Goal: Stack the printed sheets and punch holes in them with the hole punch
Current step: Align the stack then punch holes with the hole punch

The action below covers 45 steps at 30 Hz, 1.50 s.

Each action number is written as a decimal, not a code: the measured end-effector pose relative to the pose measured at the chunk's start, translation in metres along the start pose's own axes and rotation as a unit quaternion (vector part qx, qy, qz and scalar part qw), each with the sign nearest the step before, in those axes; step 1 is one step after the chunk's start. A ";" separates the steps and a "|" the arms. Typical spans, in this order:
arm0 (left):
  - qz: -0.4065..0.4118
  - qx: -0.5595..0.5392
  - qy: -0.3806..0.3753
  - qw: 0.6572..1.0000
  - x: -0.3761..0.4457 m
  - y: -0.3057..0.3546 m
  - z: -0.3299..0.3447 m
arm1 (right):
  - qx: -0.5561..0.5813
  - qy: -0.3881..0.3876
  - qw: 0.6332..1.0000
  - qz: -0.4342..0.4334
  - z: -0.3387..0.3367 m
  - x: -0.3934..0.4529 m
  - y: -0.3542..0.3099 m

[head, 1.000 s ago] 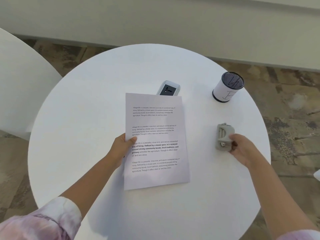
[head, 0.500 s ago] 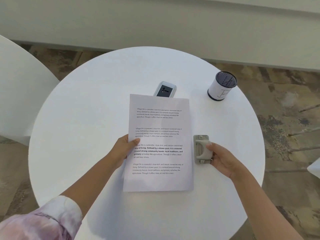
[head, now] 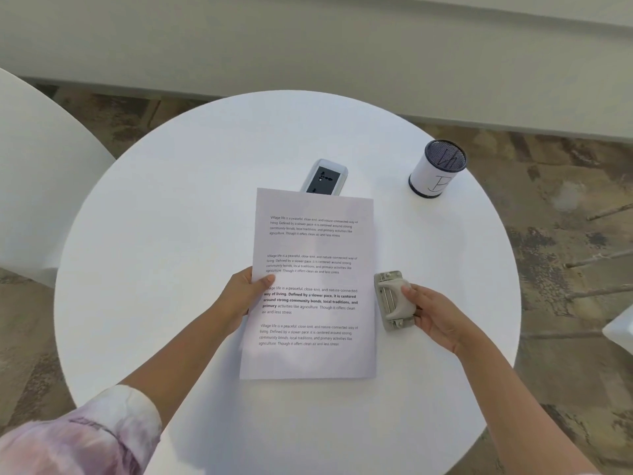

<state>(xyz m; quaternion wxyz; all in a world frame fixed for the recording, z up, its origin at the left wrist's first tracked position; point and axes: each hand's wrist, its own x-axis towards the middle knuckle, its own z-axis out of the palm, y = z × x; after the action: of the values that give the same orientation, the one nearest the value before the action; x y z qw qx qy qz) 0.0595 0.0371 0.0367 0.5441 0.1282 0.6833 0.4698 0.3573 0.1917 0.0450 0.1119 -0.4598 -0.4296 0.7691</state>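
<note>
A stack of printed sheets (head: 318, 358) with four blocks of black text lies in the middle of the round white table (head: 164, 255). My left hand (head: 239, 296) grips the stack's left edge, thumb on top of the page. A grey hole punch (head: 394, 299) stands right at the stack's right edge, about halfway down. My right hand (head: 435, 313) holds the punch from its right side, fingers over its lever.
A grey power socket unit (head: 325, 176) peeks out from under the sheets' far edge. A white mesh-topped pen cup (head: 436, 169) stands at the back right. A second white table (head: 30, 180) is at the left, over patterned floor.
My right hand has slid the hole punch leftward from the table's right side up to the right edge of the sheets. My left hand has kept its hold on the stack.
</note>
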 end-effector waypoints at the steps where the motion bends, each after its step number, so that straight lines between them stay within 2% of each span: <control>1: 0.001 0.001 -0.003 1.000 0.000 0.001 0.001 | -0.004 -0.002 1.000 -0.002 0.000 0.000 0.000; 15: 0.006 0.032 -0.032 0.999 0.000 -0.001 0.005 | -0.021 -0.039 0.999 0.000 0.005 0.005 0.002; 27: -0.020 -0.052 -0.024 0.998 -0.001 -0.022 0.025 | 0.033 -0.008 0.999 -0.010 0.003 0.013 0.016; 35: -0.054 -0.043 -0.024 0.997 0.007 -0.021 0.025 | 0.031 0.004 1.000 -0.003 0.000 0.018 0.015; 45: -0.049 -0.056 -0.027 0.997 0.011 -0.025 0.027 | 0.015 0.025 1.000 0.000 -0.002 0.022 0.020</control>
<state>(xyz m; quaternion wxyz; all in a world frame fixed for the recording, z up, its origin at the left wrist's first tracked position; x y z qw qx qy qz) 0.0873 0.0456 0.0110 0.5911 0.0767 0.6461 0.4767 0.3513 0.1936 0.0156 0.1297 -0.4770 -0.4147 0.7640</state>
